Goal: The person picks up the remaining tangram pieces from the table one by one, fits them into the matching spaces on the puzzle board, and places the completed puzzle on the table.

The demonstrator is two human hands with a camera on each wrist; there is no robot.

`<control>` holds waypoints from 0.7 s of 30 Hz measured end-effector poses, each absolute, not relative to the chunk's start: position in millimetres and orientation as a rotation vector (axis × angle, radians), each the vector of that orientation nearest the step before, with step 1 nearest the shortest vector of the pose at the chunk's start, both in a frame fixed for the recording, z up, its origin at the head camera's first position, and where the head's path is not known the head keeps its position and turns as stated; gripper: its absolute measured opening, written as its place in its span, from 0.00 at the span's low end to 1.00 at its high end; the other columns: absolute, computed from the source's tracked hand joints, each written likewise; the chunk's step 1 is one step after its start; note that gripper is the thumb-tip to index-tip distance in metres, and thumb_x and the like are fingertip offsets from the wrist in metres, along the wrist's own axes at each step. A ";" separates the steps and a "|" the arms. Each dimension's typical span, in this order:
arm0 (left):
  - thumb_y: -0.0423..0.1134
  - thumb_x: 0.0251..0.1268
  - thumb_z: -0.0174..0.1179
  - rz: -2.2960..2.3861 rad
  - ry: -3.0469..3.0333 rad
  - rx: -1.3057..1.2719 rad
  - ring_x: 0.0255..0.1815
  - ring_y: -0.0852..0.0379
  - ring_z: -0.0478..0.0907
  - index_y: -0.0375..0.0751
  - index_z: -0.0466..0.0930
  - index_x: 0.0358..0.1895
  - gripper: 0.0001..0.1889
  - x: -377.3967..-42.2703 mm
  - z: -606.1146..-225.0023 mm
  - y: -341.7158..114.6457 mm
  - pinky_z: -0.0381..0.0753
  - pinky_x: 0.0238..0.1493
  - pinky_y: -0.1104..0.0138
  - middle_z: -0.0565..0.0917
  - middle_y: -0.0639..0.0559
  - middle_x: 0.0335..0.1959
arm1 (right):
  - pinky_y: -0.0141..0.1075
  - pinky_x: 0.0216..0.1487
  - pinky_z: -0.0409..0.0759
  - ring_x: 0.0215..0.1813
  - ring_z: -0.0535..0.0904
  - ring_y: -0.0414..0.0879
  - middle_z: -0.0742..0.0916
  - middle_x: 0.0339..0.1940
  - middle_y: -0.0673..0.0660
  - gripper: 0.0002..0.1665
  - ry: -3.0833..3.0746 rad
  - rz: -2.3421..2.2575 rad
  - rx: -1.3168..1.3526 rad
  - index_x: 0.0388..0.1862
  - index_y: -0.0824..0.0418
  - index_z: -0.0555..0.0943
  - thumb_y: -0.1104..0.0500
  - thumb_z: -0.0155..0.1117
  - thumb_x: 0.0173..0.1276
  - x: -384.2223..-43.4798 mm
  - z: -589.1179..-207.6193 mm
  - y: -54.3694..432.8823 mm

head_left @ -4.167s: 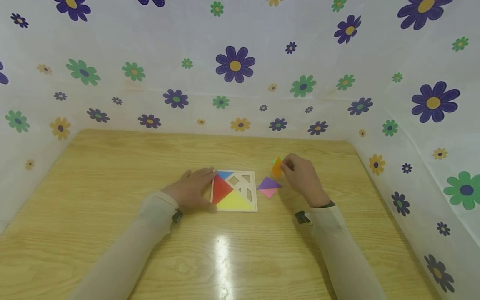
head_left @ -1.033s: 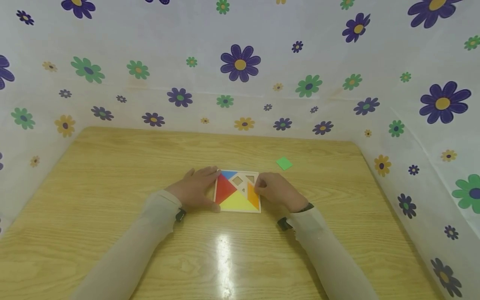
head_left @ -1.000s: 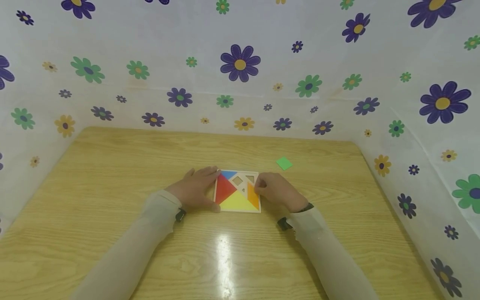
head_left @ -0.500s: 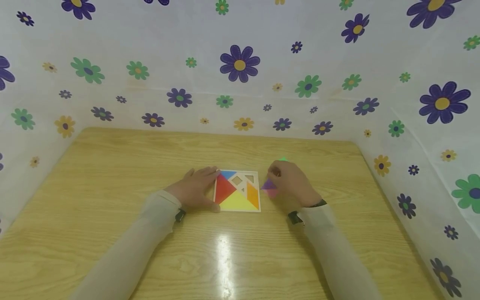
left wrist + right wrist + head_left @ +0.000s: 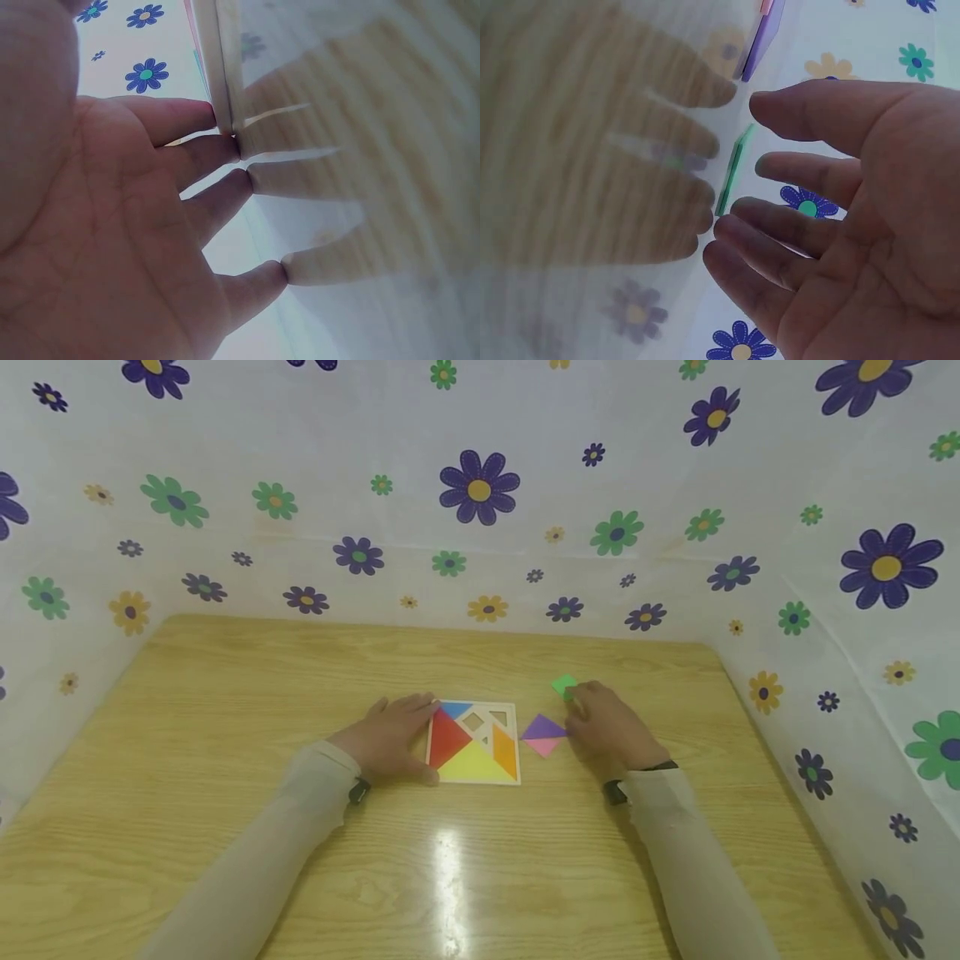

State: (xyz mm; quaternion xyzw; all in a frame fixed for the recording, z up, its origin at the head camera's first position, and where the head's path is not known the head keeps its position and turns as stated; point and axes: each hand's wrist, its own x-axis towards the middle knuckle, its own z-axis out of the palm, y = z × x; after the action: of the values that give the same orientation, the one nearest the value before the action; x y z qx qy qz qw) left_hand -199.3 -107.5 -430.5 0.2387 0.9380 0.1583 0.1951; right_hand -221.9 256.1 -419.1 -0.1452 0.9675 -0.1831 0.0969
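Observation:
A square tangram board lies on the table, holding a red triangle, a yellow triangle, a blue triangle and an orange parallelogram. My left hand rests at the board's left edge, fingers extended; in the left wrist view the fingertips touch the tabletop. To the right, a purple triangle and a pink triangle lie together. My right hand is over the table beside the green square, partly covering it. The right wrist view shows thumb and fingers apart around the green square.
Several recesses in the board show bare, among them a square one and a triangular one. Glossy wooden table surrounds the board. A white flower-patterned cloth stands along the table's back and sides.
The orange parallelogram, earlier pinched in my right hand, now lies in the board. My right hand has left the board and moved right to the green square. The left hand stays put.

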 end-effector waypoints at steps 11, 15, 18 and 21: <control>0.68 0.53 0.71 0.445 2.632 0.682 0.86 0.47 0.45 0.47 0.50 0.85 0.61 -201.3 -433.0 -107.2 0.39 0.82 0.40 0.51 0.50 0.86 | 0.61 0.72 0.70 0.69 0.72 0.69 0.76 0.67 0.75 0.26 2.919 -0.431 -0.481 0.67 0.73 0.77 0.59 0.58 0.75 -220.1 -424.2 253.3; 0.68 0.53 0.72 0.447 2.631 0.679 0.86 0.47 0.45 0.47 0.50 0.85 0.61 -201.5 -433.6 -107.1 0.39 0.82 0.40 0.51 0.50 0.86 | 0.60 0.69 0.74 0.65 0.74 0.67 0.78 0.62 0.73 0.24 2.933 -0.425 -0.471 0.64 0.72 0.79 0.59 0.59 0.75 -217.1 -421.0 250.9; 0.68 0.53 0.72 0.449 2.634 0.679 0.86 0.47 0.45 0.47 0.50 0.85 0.61 -201.5 -433.9 -107.0 0.40 0.82 0.40 0.51 0.50 0.86 | 0.56 0.61 0.79 0.56 0.78 0.62 0.81 0.55 0.69 0.21 2.952 -0.428 -0.463 0.60 0.70 0.82 0.59 0.60 0.74 -215.8 -418.2 250.0; 0.68 0.52 0.72 0.452 2.638 0.683 0.86 0.47 0.45 0.48 0.51 0.85 0.61 -201.7 -434.6 -107.3 0.39 0.82 0.40 0.51 0.50 0.86 | 0.50 0.50 0.81 0.45 0.78 0.55 0.82 0.46 0.63 0.17 2.954 -0.445 -0.435 0.55 0.66 0.86 0.58 0.60 0.75 -215.2 -415.9 250.5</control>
State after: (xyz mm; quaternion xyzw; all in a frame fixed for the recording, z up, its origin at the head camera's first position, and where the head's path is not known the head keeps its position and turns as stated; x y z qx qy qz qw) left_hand -201.7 -107.3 -434.6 0.2427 0.9379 0.1606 0.1888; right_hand -215.2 250.5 -415.9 -0.1439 0.9767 -0.1471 0.0611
